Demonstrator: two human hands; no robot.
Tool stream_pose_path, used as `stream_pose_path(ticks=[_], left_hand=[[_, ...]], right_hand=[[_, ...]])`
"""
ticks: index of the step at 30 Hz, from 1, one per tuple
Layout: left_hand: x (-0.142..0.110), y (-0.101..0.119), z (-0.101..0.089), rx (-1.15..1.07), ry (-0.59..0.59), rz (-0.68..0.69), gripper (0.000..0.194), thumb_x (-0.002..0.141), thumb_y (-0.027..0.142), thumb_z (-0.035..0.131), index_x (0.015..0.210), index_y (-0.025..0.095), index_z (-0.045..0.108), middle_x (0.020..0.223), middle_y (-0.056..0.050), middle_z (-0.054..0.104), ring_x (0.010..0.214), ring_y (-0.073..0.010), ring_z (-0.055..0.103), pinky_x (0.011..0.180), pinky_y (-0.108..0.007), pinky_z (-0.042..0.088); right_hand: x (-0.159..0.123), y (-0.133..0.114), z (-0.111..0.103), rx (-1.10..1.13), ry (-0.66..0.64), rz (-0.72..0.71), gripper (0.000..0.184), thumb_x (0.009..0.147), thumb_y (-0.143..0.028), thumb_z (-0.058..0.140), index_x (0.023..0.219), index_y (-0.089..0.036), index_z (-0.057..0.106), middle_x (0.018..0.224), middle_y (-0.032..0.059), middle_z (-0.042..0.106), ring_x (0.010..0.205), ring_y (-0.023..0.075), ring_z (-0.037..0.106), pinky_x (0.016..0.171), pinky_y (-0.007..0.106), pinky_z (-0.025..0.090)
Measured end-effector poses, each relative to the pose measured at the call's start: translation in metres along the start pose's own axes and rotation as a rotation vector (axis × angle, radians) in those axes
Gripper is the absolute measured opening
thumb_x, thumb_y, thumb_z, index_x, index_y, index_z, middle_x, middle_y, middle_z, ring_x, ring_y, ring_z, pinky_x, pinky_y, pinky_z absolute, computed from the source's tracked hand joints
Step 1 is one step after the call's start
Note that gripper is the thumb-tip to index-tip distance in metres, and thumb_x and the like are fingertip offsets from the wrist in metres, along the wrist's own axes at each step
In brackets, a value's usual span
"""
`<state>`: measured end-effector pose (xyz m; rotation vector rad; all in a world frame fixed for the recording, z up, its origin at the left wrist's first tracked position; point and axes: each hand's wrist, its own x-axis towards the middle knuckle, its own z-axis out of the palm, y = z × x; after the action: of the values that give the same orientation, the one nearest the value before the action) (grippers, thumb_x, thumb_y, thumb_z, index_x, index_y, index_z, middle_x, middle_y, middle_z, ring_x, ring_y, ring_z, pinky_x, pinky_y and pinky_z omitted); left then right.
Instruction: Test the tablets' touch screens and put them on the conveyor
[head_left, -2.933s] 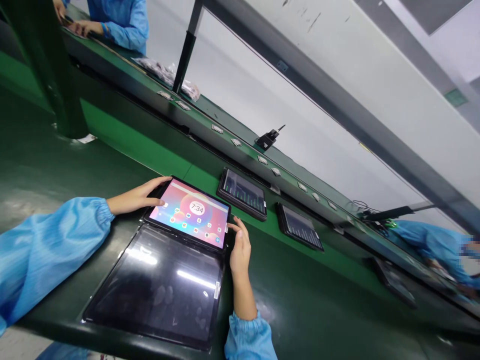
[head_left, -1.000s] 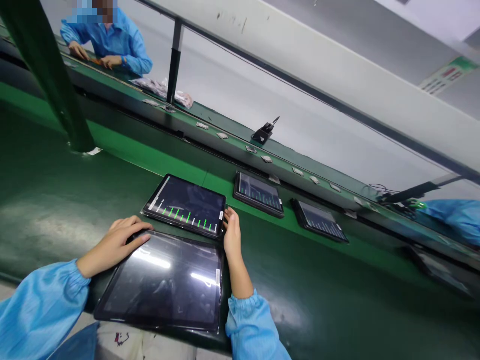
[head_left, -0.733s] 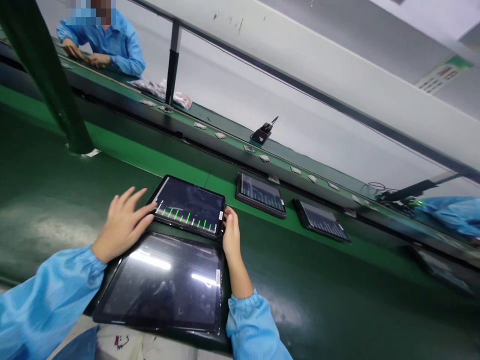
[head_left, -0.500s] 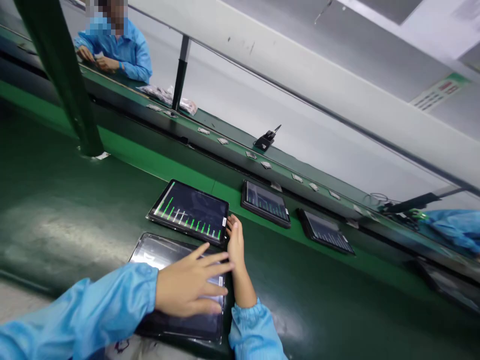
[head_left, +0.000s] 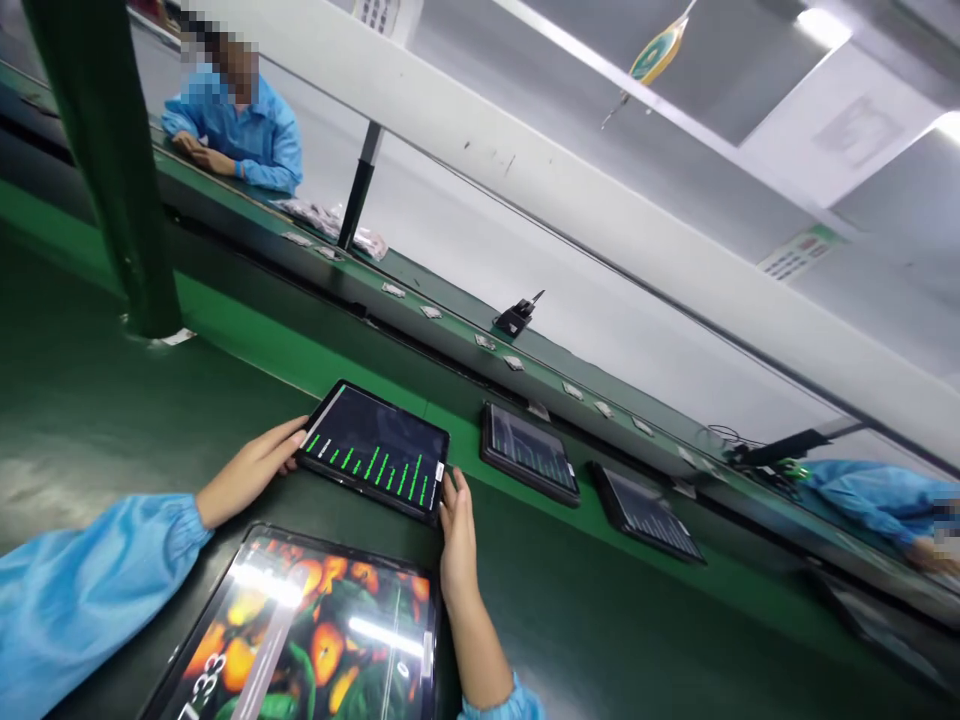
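Note:
A black tablet (head_left: 377, 451) with green bars on its dark screen lies on the green conveyor belt (head_left: 90, 420). My left hand (head_left: 255, 468) grips its left edge and my right hand (head_left: 454, 525) grips its right edge. Just below it a larger tablet (head_left: 307, 630) lies lit, showing an orange-fruit picture and clock digits. Both my arms wear light blue sleeves.
Two more dark tablets (head_left: 529, 450) (head_left: 649, 512) lie further right on the belt. A green post (head_left: 112, 170) stands at the left. A raised ledge (head_left: 450, 330) carries small labels and a black clip. Other people in blue work at top left (head_left: 240, 130) and far right (head_left: 877, 495).
My left hand left the near tablet's screen, which has lit up with a fruit picture, and went back to the far tablet's left edge. The camera has tilted upward.

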<state>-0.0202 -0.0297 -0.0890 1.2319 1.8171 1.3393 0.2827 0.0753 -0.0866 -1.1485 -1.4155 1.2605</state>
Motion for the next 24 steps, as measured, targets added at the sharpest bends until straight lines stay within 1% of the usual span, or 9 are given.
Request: stream_pose_path(ticks=[3, 7, 9, 11, 14, 16, 18, 21, 24], left_hand=[[0.055, 0.003, 0.011, -0.079, 0.004, 0.011, 0.084, 0.089, 0.071, 0.037, 0.147, 0.011, 0.043, 0.099, -0.011, 0.072, 0.081, -0.0243, 0.07, 0.083, -0.041, 0.058], [0.123, 0.003, 0.02, -0.106, -0.009, 0.037, 0.081, 0.091, 0.069, 0.032, 0.154, 0.018, 0.032, 0.139, -0.015, 0.057, 0.112, -0.0251, 0.065, 0.1, -0.041, 0.052], [0.129, 0.003, 0.018, -0.075, -0.01, 0.077, 0.079, 0.09, 0.069, 0.037, 0.153, 0.022, 0.034, 0.155, -0.013, 0.04, 0.129, -0.0279, 0.054, 0.111, -0.044, 0.043], [0.111, 0.01, 0.011, -0.041, -0.014, 0.13, 0.075, 0.089, 0.069, 0.043, 0.148, 0.022, 0.044, 0.159, -0.01, 0.033, 0.139, -0.03, 0.042, 0.119, -0.046, 0.03], [0.05, 0.035, -0.001, 0.038, -0.184, 0.302, 0.052, 0.094, 0.061, 0.045, 0.13, 0.028, 0.063, 0.151, -0.002, 0.047, 0.144, -0.0295, 0.035, 0.123, -0.047, 0.021], [0.002, 0.057, 0.002, 0.234, -0.525, 0.625, 0.039, 0.099, 0.051, 0.043, 0.13, 0.037, 0.062, 0.156, 0.004, 0.04, 0.148, -0.0306, 0.027, 0.121, -0.051, 0.025], [-0.04, 0.078, 0.016, 0.421, -0.669, 0.864, 0.04, 0.1, 0.045, 0.045, 0.138, 0.039, 0.055, 0.161, 0.004, 0.031, 0.149, -0.0299, 0.024, 0.122, -0.054, 0.019], [-0.078, 0.093, 0.039, 0.546, -0.739, 1.049, 0.04, 0.098, 0.044, 0.051, 0.136, 0.032, 0.057, 0.158, -0.002, 0.038, 0.146, -0.0287, 0.033, 0.123, -0.052, 0.019], [-0.09, 0.078, 0.028, 0.581, -0.722, 1.033, 0.029, 0.097, 0.045, 0.054, 0.117, 0.031, 0.069, 0.153, -0.001, 0.046, 0.144, -0.0292, 0.037, 0.123, -0.055, 0.018]], right_hand=[[0.056, -0.002, 0.011, 0.025, -0.048, -0.058, 0.08, 0.087, -0.077, 0.037, 0.147, -0.024, 0.042, 0.147, 0.015, 0.053, 0.138, 0.0256, 0.05, 0.107, 0.051, 0.043], [0.148, -0.007, 0.027, 0.032, -0.015, -0.056, 0.082, 0.089, -0.078, 0.023, 0.146, -0.023, 0.043, 0.14, 0.018, 0.058, 0.13, 0.0254, 0.057, 0.103, 0.053, 0.045], [0.178, -0.005, 0.027, 0.031, 0.036, -0.064, 0.079, 0.091, -0.074, 0.018, 0.146, -0.022, 0.042, 0.144, 0.0177, 0.054, 0.133, 0.0242, 0.054, 0.105, 0.053, 0.043], [0.185, -0.002, 0.019, 0.016, 0.091, -0.097, 0.075, 0.093, -0.071, 0.019, 0.143, -0.022, 0.045, 0.149, 0.0157, 0.049, 0.137, 0.0231, 0.048, 0.108, 0.052, 0.039], [0.154, 0.002, 0.004, -0.048, 0.125, -0.175, 0.068, 0.091, -0.069, 0.033, 0.132, -0.02, 0.056, 0.145, 0.0134, 0.052, 0.139, 0.0234, 0.044, 0.115, 0.05, 0.031], [0.118, 0.002, -0.004, -0.107, 0.108, -0.225, 0.062, 0.088, -0.068, 0.044, 0.122, -0.02, 0.063, 0.139, 0.0113, 0.059, 0.137, 0.0236, 0.045, 0.117, 0.046, 0.028], [0.083, 0.0, -0.007, -0.164, 0.081, -0.255, 0.056, 0.087, -0.067, 0.049, 0.114, -0.022, 0.067, 0.133, 0.0091, 0.063, 0.137, 0.0234, 0.047, 0.118, 0.043, 0.028], [0.041, -0.003, -0.012, -0.232, 0.062, -0.252, 0.053, 0.09, -0.065, 0.046, 0.114, -0.022, 0.066, 0.133, 0.0081, 0.063, 0.137, 0.0227, 0.047, 0.118, 0.042, 0.03], [0.004, -0.006, -0.029, -0.263, 0.067, -0.209, 0.051, 0.093, -0.062, 0.041, 0.115, -0.022, 0.065, 0.132, 0.0091, 0.063, 0.133, 0.023, 0.051, 0.116, 0.044, 0.034]])
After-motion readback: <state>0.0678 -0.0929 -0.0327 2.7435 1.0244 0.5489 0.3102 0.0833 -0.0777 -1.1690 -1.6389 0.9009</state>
